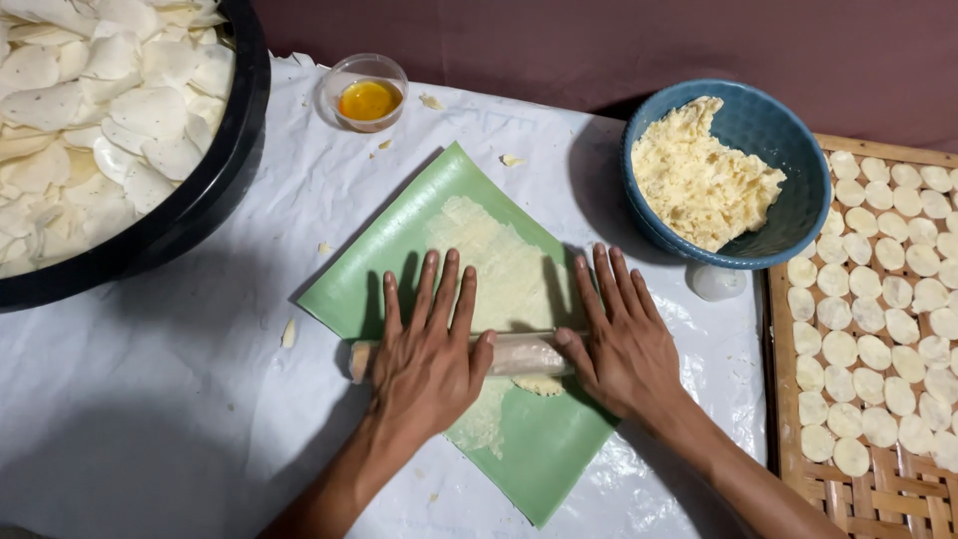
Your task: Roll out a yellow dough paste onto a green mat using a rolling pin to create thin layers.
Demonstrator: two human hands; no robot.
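I see my left hand (427,344) and right hand (617,339) lying flat, fingers spread, pressing a rolling pin (519,354) over thin dough (499,269) on the green sheet (539,449). I judge the dough soft, sticky, tearable; lift by its edges.

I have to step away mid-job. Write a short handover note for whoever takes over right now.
Left hand and right hand: both flat, palms down on the rolling pin.
Pin lies across the green sheet, over the dough strip.
Done: strip rolled thin; many cut rounds laid on the bamboo tray.
Left: dough in the blue bowl remains to roll.
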